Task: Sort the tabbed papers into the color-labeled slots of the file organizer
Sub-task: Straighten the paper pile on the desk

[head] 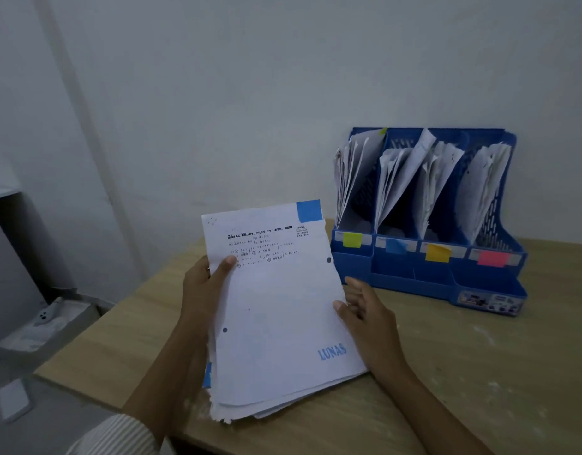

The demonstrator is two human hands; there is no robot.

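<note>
While left hand (204, 284) grips papers (276, 310), right hand (365, 310) touches.

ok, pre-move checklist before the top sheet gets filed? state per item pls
1. Top sheet tab colour read: ok, blue tab at its top right corner.
2. Matching slot found: ok, blue label on the second slot from left of the organizer.
3. Slot has room: cannot tell, papers already inside.
4. Stack held: ok, left hand grips its left edge.
5. Right hand on the sheet: not ok, fingers only touch its right edge.
6. Single sheet separated: cannot tell.
</note>
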